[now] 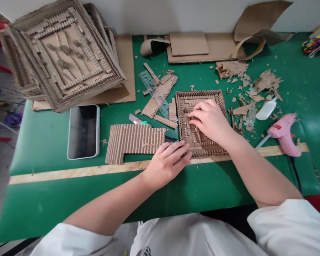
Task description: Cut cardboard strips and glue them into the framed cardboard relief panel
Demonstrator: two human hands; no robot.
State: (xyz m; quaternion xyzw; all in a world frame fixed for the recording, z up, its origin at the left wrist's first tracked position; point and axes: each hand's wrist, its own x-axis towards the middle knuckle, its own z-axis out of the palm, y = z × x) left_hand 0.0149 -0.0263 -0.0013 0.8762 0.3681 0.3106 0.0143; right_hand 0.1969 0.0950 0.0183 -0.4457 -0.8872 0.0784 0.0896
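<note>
A square corrugated cardboard frame piece (200, 97) lies on the green table (53, 142), with small cardboard strips glued inside it. My right hand (209, 119) rests on its middle, fingers curled and pressed down on the small pieces. My left hand (166, 161) lies flat at the frame's near left corner, fingers stretched out and touching its edge. A sheet of corrugated cardboard (134, 142) sits just left of my left hand.
A stack of finished cardboard frames (61, 53) stands at the back left, a phone (84, 131) in front of it. A pink glue gun (285, 133) and a white bottle (266, 109) lie right. Cardboard scraps (245, 81), a clear ruler (154, 90) and flat sheets (202, 46) lie behind.
</note>
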